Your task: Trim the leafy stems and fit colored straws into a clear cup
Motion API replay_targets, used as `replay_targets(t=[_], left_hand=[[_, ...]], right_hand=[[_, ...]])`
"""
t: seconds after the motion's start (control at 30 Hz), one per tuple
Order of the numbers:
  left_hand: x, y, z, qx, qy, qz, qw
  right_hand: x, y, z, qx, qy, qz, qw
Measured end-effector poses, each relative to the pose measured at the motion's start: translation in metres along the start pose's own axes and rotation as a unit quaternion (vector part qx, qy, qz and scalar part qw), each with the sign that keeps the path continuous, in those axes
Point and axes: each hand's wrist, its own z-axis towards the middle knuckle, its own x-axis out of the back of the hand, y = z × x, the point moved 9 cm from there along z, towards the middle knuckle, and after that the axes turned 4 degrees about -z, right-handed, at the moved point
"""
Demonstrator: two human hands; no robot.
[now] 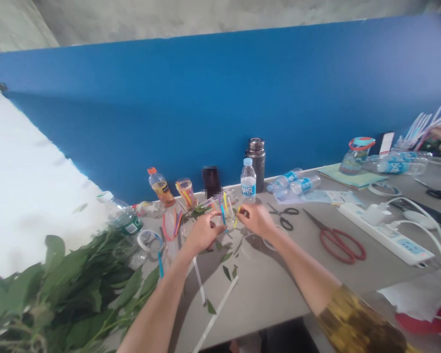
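Observation:
My left hand is curled, its fingertips pinched near a clear plastic cup that holds several coloured straws. My right hand is closed in a pinch on a short yellow straw piece beside that cup. Both hands rest over the grey table, close together. Small green leaf bits and two long white straws lie on the table just below my hands.
A heap of leafy green branches fills the lower left. Bottles, a dark flask, black scissors, red-handled scissors and a white power strip lie along the table. A blue partition stands behind.

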Motion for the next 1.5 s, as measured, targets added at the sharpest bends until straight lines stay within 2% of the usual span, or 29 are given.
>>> replay_targets(t=[0.13,0.27,0.6,0.97,1.23,1.37,1.5], left_hand=[[-0.018,-0.007,0.007,0.006,-0.008,0.017,1.0],[-0.028,-0.012,0.013,-0.006,-0.01,0.008,1.0],[-0.037,-0.015,0.019,-0.005,-0.027,-0.032,0.999],[-0.039,-0.016,0.02,-0.007,-0.022,-0.016,1.0],[-0.038,-0.018,0.022,-0.022,-0.045,-0.01,0.999],[-0.033,-0.021,0.026,-0.026,-0.021,0.003,0.999],[-0.027,-0.014,0.024,-0.046,0.007,0.005,0.999]], right_hand=[[-0.014,-0.004,-0.002,0.018,-0.035,-0.019,0.999],[-0.024,-0.001,-0.002,0.016,-0.056,-0.021,0.998],[-0.033,0.0,0.001,0.039,-0.031,-0.015,0.999],[-0.033,-0.004,-0.002,0.029,-0.05,-0.008,0.998],[-0.034,-0.007,-0.003,0.048,-0.116,-0.064,0.99],[-0.031,-0.008,-0.005,0.042,-0.127,-0.112,0.985],[-0.031,-0.012,-0.007,0.032,-0.136,-0.14,0.98]])
